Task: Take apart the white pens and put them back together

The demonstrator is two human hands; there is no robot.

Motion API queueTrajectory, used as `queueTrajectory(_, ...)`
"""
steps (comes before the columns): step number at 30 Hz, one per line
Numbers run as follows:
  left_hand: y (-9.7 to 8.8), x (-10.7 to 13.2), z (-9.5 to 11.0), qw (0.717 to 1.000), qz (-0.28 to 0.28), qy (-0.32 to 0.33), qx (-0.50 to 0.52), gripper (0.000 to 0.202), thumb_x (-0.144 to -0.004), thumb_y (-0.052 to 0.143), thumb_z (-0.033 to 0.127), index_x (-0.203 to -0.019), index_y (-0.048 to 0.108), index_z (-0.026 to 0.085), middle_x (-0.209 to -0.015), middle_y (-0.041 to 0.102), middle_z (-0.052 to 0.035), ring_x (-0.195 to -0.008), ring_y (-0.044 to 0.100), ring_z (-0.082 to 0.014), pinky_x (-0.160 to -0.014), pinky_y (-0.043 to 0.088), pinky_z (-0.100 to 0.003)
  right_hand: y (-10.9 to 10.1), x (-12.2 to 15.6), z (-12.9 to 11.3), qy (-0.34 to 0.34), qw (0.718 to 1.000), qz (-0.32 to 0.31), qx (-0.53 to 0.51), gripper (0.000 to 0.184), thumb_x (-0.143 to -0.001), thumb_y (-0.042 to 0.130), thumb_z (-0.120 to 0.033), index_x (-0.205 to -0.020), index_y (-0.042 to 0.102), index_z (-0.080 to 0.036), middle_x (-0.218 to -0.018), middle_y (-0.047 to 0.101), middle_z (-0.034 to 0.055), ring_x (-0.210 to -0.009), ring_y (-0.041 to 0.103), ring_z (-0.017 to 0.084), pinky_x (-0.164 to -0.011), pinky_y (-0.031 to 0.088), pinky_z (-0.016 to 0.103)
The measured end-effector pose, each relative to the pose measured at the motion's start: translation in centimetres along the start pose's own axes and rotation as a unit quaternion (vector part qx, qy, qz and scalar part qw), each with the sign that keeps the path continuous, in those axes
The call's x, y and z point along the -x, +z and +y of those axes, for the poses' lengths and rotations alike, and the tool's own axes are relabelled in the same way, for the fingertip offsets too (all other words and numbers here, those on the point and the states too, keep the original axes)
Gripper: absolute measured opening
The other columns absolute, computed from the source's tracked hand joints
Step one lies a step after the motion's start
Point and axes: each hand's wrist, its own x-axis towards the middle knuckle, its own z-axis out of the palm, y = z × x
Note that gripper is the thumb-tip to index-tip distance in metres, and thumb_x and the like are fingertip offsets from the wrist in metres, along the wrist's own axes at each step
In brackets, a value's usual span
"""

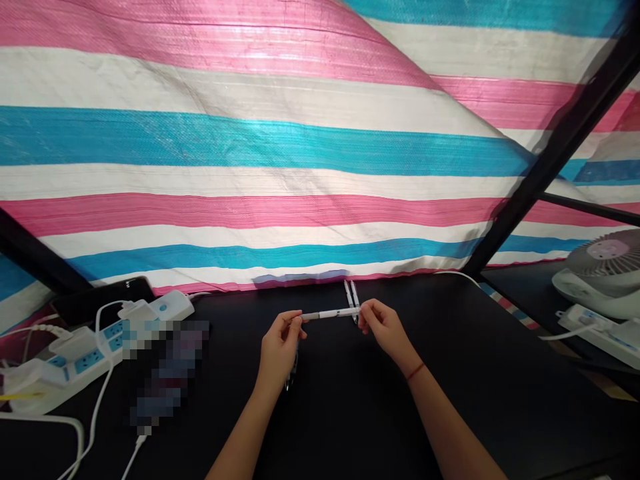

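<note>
A white pen [334,313] with a greyish section at its left is held level between my hands above the black table. My left hand [281,347] pinches the left end between thumb and fingers. At the opposite end, the closed fingers of my right hand [383,327] grip the pen. Two more white pens [352,292] lie side by side on the table, just behind the held one and partly covered by it. Beside my left wrist is a dark object with shiny bits [291,379], mostly hidden, so its kind is unclear.
On the left a white power strip [173,311] carries plugs and cables, with a dark phone [127,291] leaning behind it and a blurred-out object [170,373] alongside. A striped sheet [280,147] hangs behind the black table [350,420]. A fan [600,267] and another power strip [607,333] stand at right.
</note>
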Motion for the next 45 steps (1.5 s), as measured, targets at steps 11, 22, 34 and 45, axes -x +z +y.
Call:
queueTrajectory(11, 0.3, 0.2, -0.3, 1.0, -0.011, 0.001, -0.001, 0.031, -0.083, 0.052, 0.043, -0.099, 0.06, 0.018, -0.083, 0.068, -0.0045, -0.064, 0.061, -0.0148, -0.063, 0.048, -0.028, 0.2, 0.3, -0.5, -0.029, 0.999, 0.031, 0.024, 0.022, -0.087, 0.05, -0.042, -0.083, 0.054, -0.021, -0.065, 0.056, -0.0003, -0.056, 0.052, 0.013, -0.05, 0.043, 0.025)
queueTrajectory(22, 0.9, 1.7, 1.0, 0.989, 0.017, 0.11, -0.1, 0.019, -0.082, 0.056, 0.033, -0.094, 0.067, 0.022, -0.082, 0.072, -0.0031, -0.082, 0.068, -0.0208, -0.081, 0.05, -0.032, 0.5, -0.2, 1.0, 0.032, 0.995, 0.08, -0.045, 0.033, -0.084, 0.051, -0.051, -0.071, 0.047, -0.021, -0.046, 0.035, -0.009, -0.038, 0.037, 0.008, -0.039, 0.034, 0.02)
queueTrajectory(34, 3.4, 3.8, 1.4, 0.979, -0.092, 0.164, -0.075, 0.014, -0.083, 0.054, 0.026, -0.089, 0.067, 0.024, -0.106, 0.068, -0.0059, -0.097, 0.064, -0.0223, -0.087, 0.05, -0.036, 2.2, 0.4, -1.0, 0.115, 0.969, 0.099, -0.197, 0.075, -0.068, 0.073, -0.044, -0.129, 0.031, -0.027, -0.086, 0.064, 0.0016, -0.066, 0.065, 0.018, -0.053, 0.058, 0.03)
queueTrajectory(45, 4.1, 3.8, 0.7, 0.964, -0.243, -0.088, 0.058, 0.039, -0.083, 0.054, 0.039, -0.111, 0.062, 0.015, -0.088, 0.069, -0.008, -0.07, 0.064, -0.0177, -0.069, 0.05, -0.031, 1.4, 0.8, -1.8, 0.096, 0.985, -0.004, -0.141, 0.065, -0.07, 0.071, -0.044, -0.123, 0.041, -0.023, -0.093, 0.068, 0.0068, -0.068, 0.07, 0.022, -0.058, 0.059, 0.035)
